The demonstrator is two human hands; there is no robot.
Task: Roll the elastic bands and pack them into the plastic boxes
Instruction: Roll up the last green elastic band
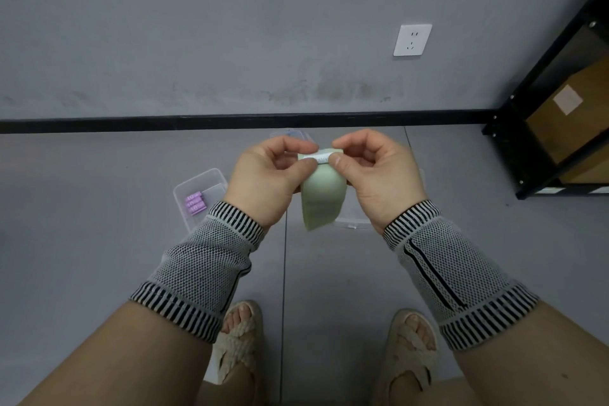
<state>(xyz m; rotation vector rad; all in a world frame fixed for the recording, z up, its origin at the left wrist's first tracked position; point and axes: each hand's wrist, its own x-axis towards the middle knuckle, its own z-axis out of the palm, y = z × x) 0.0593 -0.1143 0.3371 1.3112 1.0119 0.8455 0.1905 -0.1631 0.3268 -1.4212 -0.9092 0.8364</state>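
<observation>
A pale green elastic band (322, 198) hangs in the air between my hands, its top end rolled into a small tight coil. My left hand (267, 175) pinches the coil's left end with thumb and fingers. From the other side my right hand (375, 171) pinches the right end. On the floor at the left lies an open clear plastic box (197, 184) holding rolled purple bands (194, 203). Another clear plastic box (351, 222) shows partly below my right hand, and a third box (290, 134) peeks out behind my fingers.
A grey wall with a black skirting board (230, 123) runs across ahead, with a white socket (412, 39) on it. A black metal shelf (560, 109) with cardboard boxes stands at the right. My sandalled feet (239, 336) rest on the grey floor below.
</observation>
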